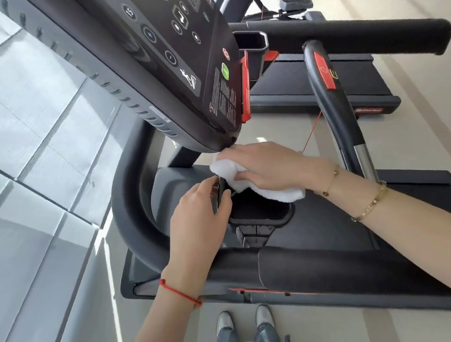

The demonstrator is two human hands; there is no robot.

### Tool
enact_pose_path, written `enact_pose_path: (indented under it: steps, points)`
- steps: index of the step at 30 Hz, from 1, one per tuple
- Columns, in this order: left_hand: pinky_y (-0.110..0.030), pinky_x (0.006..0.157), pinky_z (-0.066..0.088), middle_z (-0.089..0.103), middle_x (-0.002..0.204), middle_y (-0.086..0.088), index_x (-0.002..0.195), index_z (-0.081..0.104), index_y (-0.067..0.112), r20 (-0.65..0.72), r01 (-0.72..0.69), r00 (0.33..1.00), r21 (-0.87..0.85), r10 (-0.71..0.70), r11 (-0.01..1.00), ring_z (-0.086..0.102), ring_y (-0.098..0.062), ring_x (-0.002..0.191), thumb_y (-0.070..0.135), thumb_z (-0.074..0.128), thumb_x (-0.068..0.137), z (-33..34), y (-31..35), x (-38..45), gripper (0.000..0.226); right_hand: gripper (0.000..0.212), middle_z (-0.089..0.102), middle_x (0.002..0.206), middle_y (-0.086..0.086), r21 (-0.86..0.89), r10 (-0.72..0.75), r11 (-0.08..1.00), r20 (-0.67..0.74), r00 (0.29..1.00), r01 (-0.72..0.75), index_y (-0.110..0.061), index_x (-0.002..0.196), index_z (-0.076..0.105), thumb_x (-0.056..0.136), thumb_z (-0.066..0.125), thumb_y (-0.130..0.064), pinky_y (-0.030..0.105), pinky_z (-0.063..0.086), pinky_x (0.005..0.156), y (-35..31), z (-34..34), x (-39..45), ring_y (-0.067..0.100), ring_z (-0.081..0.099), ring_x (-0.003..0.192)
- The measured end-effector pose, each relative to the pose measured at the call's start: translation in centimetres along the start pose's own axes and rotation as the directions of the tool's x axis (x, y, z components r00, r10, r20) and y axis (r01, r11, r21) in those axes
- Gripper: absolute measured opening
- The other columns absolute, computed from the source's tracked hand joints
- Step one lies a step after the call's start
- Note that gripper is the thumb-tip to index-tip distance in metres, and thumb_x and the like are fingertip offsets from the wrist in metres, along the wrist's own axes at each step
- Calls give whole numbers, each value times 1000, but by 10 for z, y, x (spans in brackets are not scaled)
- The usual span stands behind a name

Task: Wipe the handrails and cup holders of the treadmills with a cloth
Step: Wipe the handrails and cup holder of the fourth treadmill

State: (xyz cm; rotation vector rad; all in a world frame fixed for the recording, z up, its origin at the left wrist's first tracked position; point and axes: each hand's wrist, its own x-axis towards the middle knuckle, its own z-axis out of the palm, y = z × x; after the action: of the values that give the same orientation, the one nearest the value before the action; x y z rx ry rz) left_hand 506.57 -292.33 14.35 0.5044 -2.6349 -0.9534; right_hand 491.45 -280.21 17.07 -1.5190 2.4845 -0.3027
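White cloth (235,175), gripped in the right hand (267,167), should sweep the cup holder (260,219) rim fully while the left hand (199,224) pinches a small dark object (218,193) clear.

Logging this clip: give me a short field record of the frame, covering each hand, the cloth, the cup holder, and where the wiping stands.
setting: row of treadmills on a pale floor
left hand: grips a thin dark object at the holder's rim; what it is cannot be told
right hand: presses the white folded terry cloth
cloth position: on the far rim of the black plastic cup holder, just under the dark control console
cup holder inside: dark, contents not discernible
curved grey handrail: no hand on it
task stage: cup holder being wiped
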Motion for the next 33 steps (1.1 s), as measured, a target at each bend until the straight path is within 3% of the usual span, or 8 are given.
enact_pose_path:
  steps: [3,10,16,21,24,26,28,33]
  points:
    - [-34,86,52,68,111,7,129,61,21,-2,31,1000,-3,-31,1000,62,-12,104,37,56,95,-1,1,-4,37,39,53,131,-13,11,0,1000,-20,1000,1,-36,136,36,99,47,-34,39,43,85,6,0,-3,20,56,106]
    - [-29,91,50,67,111,10,133,58,24,20,43,999,-24,-43,999,61,-6,103,40,56,94,-2,-2,-2,42,43,52,73,-13,334,311,902,-65,948,-274,-29,133,38,95,51,-44,23,35,56,29,11,-50,6,52,68]
    - [-25,93,48,67,112,9,134,57,24,57,-35,998,-57,38,998,61,-4,101,34,53,96,-5,-10,-2,39,38,63,97,-21,582,383,781,-158,910,-228,-46,129,38,94,40,-58,9,42,64,7,7,-96,-7,60,86]
    - [-2,87,40,68,111,13,130,62,24,56,-99,993,-109,106,989,63,0,96,28,50,99,-14,-20,-1,33,44,46,119,-43,426,196,894,-98,976,-136,-50,132,32,91,34,-66,-1,29,87,-26,1,-124,-18,41,111]
    - [-1,85,39,68,109,15,127,64,25,55,-113,991,-136,121,984,63,2,94,27,49,101,-17,-21,-2,30,47,52,128,-15,151,94,984,3,996,-94,-25,130,44,96,35,-57,6,10,107,-48,19,-103,4,34,125]
    - [-3,85,41,67,108,15,126,64,24,63,-106,991,-156,117,982,63,2,96,29,48,101,-17,-22,-4,31,38,58,94,-10,70,103,992,1,995,-103,-19,106,49,97,37,-54,26,34,95,-65,24,-83,14,50,96]
    - [-9,85,45,66,107,17,126,64,26,68,-95,992,-176,108,980,63,1,98,29,47,101,-17,-22,-7,30,35,46,74,-13,80,130,988,9,991,-130,-21,90,40,96,38,-56,33,37,69,-74,23,-74,13,48,72]
    - [-26,87,51,66,111,17,125,63,30,73,-86,992,-158,99,984,63,-3,96,35,42,102,-19,-22,-11,31,37,52,94,-7,-6,80,997,38,996,-80,-16,103,52,96,41,-51,25,32,76,-48,8,-108,12,46,92]
